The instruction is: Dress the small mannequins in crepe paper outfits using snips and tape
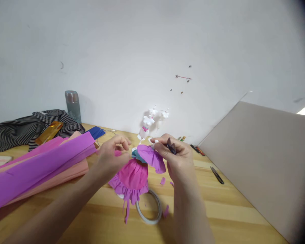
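Observation:
A small doll-sized dress form wears a bright pink crepe-paper skirt (pixel 133 174) with a purple ruffled hem (pixel 139 194) and a teal waist band (pixel 138 156). My right hand (pixel 179 154) pinches a gathered piece of purple crepe paper (pixel 152 157) against the waist. Dark pointed blades, seemingly of small snips (pixel 171 145), stick out between the fingers of the same hand. On the left side of the waist, my left hand (pixel 115 150) is closed with curled fingers; whatever it holds cannot be made out. Under the skirt's right edge lies a roll of tape (pixel 155 220).
White mini mannequins (pixel 147 122) stand by the wall. Crepe-paper rolls (pixel 48 166), striped cloth (pixel 12 130) and a flask (pixel 73 106) are at left. Thread snips (pixel 217 175) lie right, near a large pale panel (pixel 259 152). Purple scraps (pixel 166 211) dot the wooden table (pixel 231 217).

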`<state>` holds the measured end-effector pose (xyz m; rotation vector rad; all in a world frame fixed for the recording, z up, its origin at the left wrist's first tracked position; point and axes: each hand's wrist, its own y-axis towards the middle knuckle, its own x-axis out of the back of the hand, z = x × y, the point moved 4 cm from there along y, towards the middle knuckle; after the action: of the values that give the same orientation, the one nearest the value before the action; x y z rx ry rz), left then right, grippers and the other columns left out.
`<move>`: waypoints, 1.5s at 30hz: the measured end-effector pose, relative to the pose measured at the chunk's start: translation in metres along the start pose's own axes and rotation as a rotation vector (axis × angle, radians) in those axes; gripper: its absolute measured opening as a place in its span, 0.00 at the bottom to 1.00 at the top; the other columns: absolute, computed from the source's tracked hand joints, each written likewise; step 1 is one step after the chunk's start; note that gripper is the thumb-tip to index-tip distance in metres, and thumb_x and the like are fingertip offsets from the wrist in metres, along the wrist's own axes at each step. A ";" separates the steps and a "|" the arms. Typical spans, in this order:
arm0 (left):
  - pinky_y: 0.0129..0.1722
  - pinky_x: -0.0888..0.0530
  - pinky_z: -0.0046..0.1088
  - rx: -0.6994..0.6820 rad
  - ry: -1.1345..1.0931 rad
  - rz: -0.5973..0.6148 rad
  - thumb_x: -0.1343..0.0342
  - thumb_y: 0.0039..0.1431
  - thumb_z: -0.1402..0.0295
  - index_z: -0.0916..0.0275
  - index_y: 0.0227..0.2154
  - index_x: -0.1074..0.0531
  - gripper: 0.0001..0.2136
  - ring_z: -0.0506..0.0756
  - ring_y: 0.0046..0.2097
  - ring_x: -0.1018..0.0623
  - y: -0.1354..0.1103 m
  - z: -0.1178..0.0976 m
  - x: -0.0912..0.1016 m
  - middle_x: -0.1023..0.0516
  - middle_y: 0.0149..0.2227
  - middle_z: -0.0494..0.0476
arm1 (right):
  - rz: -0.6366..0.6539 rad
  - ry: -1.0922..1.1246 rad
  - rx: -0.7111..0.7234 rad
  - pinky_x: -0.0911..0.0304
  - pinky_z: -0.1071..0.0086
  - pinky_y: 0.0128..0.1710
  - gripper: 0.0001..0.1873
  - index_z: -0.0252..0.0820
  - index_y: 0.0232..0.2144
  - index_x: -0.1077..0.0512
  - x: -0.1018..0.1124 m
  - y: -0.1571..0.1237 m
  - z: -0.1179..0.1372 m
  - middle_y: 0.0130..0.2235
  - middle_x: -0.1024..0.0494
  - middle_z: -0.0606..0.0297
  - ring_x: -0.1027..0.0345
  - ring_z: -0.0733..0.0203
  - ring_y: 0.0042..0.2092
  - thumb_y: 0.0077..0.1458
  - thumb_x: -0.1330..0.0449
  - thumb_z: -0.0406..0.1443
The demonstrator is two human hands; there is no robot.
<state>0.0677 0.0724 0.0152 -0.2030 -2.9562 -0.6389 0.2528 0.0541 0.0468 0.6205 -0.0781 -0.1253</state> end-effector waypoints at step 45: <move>0.53 0.30 0.38 -0.064 -0.024 -0.057 0.35 0.45 0.70 0.62 0.32 0.22 0.09 0.62 0.54 0.27 0.001 0.018 -0.014 0.28 0.52 0.62 | 0.095 -0.023 -0.142 0.45 0.70 0.24 0.13 0.39 0.29 0.23 0.011 0.004 0.001 0.25 0.26 0.64 0.42 0.67 0.24 0.51 0.36 0.44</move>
<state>0.0805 0.0788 -0.0025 -0.1334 -2.9771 -0.7435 0.2642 0.0556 0.0500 0.4726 -0.1202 -0.0455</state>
